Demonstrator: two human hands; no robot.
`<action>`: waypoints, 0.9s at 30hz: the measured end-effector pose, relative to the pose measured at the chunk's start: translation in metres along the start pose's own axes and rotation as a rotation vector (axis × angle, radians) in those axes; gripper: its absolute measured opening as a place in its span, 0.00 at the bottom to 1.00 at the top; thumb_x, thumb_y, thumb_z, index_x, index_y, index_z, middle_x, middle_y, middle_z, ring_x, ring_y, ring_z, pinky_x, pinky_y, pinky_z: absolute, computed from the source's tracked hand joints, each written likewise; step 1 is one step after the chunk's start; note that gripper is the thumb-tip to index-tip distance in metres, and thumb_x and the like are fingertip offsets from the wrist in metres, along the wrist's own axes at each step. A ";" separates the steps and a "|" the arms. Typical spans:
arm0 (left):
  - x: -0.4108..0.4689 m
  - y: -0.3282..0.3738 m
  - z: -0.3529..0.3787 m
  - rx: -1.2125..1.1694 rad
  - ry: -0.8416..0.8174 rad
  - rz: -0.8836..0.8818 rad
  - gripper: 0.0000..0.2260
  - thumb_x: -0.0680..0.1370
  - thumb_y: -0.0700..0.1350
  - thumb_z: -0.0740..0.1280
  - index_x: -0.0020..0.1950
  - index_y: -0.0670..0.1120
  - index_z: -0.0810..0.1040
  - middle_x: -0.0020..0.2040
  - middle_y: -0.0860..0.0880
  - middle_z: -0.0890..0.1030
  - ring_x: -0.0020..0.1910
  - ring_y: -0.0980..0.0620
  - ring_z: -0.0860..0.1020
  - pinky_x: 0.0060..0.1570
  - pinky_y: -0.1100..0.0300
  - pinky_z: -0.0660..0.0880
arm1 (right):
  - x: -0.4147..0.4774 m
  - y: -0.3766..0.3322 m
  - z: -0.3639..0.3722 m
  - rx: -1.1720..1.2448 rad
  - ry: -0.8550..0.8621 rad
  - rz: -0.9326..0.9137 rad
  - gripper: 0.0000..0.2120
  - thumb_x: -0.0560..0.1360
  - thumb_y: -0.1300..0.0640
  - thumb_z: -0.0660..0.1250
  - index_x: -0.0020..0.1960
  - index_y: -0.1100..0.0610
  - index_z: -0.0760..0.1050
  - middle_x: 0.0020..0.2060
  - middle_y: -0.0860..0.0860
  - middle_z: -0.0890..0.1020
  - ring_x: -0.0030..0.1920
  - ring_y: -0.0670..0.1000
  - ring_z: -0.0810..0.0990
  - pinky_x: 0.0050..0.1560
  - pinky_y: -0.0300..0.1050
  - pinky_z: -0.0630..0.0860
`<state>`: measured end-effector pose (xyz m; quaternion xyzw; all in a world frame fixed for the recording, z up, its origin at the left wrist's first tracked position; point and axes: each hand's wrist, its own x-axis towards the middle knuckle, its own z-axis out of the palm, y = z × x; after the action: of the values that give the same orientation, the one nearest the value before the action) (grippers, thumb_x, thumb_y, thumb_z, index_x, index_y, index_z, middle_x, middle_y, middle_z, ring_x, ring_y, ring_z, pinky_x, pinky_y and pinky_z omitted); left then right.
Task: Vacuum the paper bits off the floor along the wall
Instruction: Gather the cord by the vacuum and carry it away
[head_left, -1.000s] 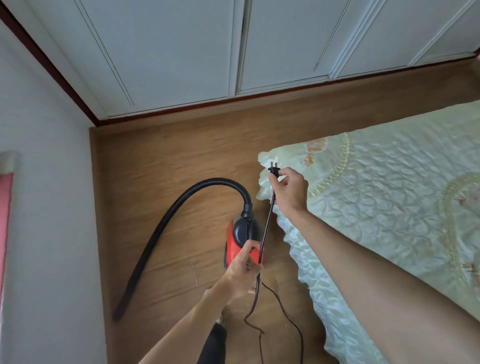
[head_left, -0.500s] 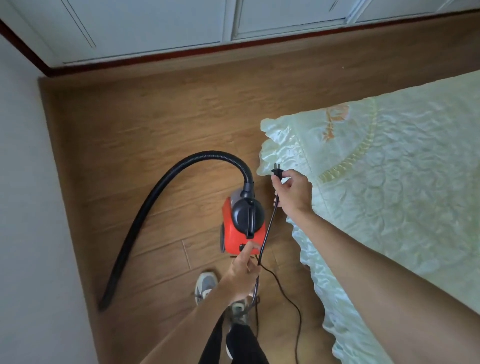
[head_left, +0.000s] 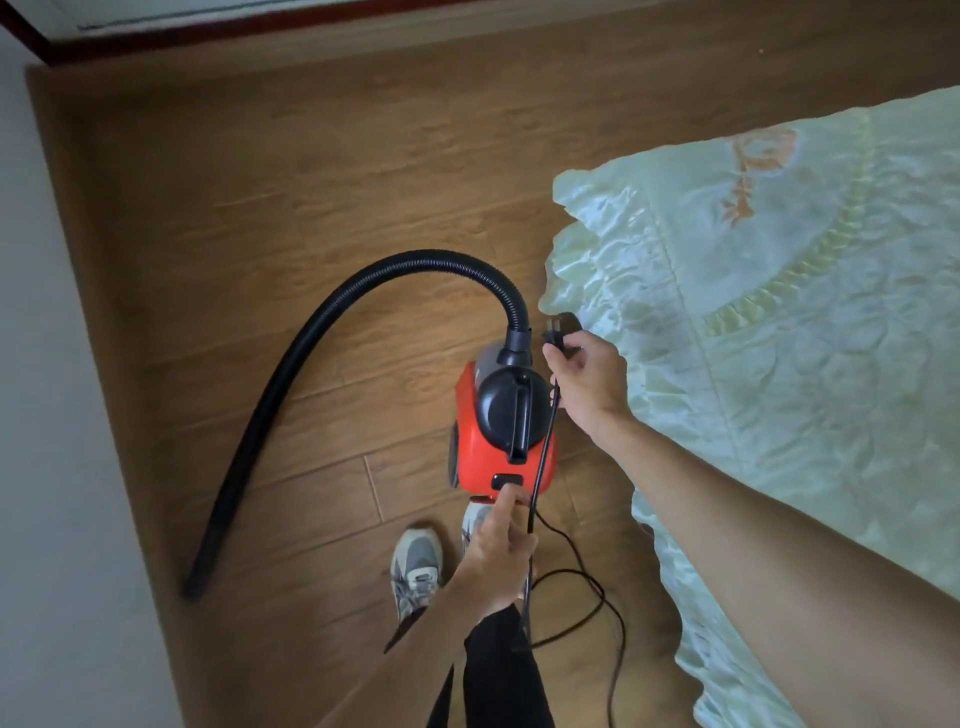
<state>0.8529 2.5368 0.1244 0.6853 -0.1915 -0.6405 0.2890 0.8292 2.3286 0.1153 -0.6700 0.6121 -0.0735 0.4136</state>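
The vacuum (head_left: 483, 457) (red body, black top handle) stands on the floor (head_left: 260, 182) just beside the corner of the bed (head_left: 779, 312), right in front of the person's shoes (head_left: 415, 571). Its hose (head_left: 311, 353) rises from the front, arcs over to the left and comes down with its open end on the boards near the wall (head_left: 47, 415). The right hand (head_left: 592, 384) pinches the plug (head_left: 555, 336) between thumb and fingers, prongs up, next to the hose joint. From there the cord (head_left: 544, 452) runs straight down across the body to the left hand (head_left: 498, 551), whose curled fingers close on it while the forefinger reaches to the black button at the rear. Slack cord loops on the floor behind, between the legs and the bed frill.
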 end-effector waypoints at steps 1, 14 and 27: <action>0.008 -0.005 0.003 -0.004 0.003 -0.008 0.15 0.80 0.33 0.58 0.59 0.52 0.69 0.36 0.50 0.70 0.35 0.54 0.74 0.37 0.53 0.80 | 0.007 0.010 0.006 -0.001 -0.009 -0.001 0.06 0.76 0.50 0.69 0.48 0.51 0.78 0.34 0.53 0.81 0.35 0.54 0.82 0.37 0.56 0.83; 0.127 -0.074 0.040 0.047 0.153 -0.049 0.15 0.79 0.36 0.60 0.59 0.55 0.70 0.33 0.55 0.70 0.31 0.59 0.71 0.34 0.62 0.71 | 0.087 0.101 0.071 -0.040 -0.090 -0.034 0.07 0.75 0.51 0.71 0.49 0.54 0.79 0.31 0.45 0.75 0.37 0.53 0.81 0.40 0.58 0.82; 0.164 -0.107 0.043 0.006 0.245 -0.110 0.09 0.79 0.39 0.64 0.54 0.49 0.67 0.34 0.54 0.74 0.32 0.55 0.72 0.36 0.58 0.69 | 0.112 0.118 0.103 -0.092 -0.081 -0.033 0.06 0.74 0.53 0.73 0.45 0.56 0.82 0.30 0.45 0.77 0.36 0.49 0.80 0.45 0.50 0.80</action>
<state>0.8163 2.5079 -0.0701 0.7686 -0.1186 -0.5664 0.2726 0.8289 2.2888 -0.0734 -0.7008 0.5862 -0.0249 0.4057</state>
